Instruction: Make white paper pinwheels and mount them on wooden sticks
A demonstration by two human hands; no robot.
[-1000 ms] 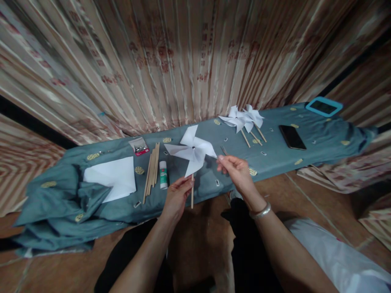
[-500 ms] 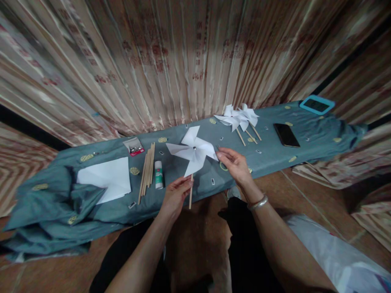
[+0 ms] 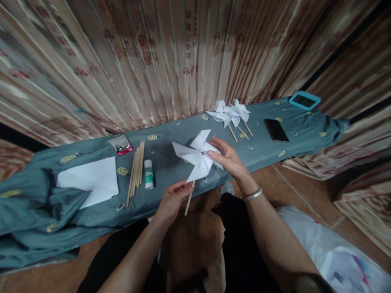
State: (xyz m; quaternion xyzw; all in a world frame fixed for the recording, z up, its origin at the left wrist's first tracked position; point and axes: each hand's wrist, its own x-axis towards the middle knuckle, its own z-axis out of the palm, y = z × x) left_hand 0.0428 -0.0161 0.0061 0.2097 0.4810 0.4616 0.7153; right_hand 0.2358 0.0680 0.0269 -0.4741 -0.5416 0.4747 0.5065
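Note:
A white paper pinwheel (image 3: 199, 163) on a thin wooden stick is held up over the front edge of the cloth-covered surface. My left hand (image 3: 176, 197) pinches its stick just beneath the paper blades. At the pinwheel's right side, my right hand (image 3: 228, 158) has its thumb beside the silver pin in the centre and its fingers behind a blade, partly hidden. To the left lie a glue stick (image 3: 148, 175) and several wooden sticks (image 3: 136, 171). Finished-looking pinwheels (image 3: 226, 114) lie together farther back on the right.
A teal patterned cloth (image 3: 171, 150) covers the long surface. White paper sheets (image 3: 102, 173) and a small packet of pins (image 3: 121, 145) are on the left. A black phone (image 3: 276, 130) and a blue-framed device (image 3: 304, 100) lie right. A plastic bag (image 3: 324, 240) sits on the floor.
My right hand has moved from the tip of the right blade inward to the pinwheel's centre. The pinwheel has tilted, its stick's lower end swinging left. The camera view has shifted slightly right.

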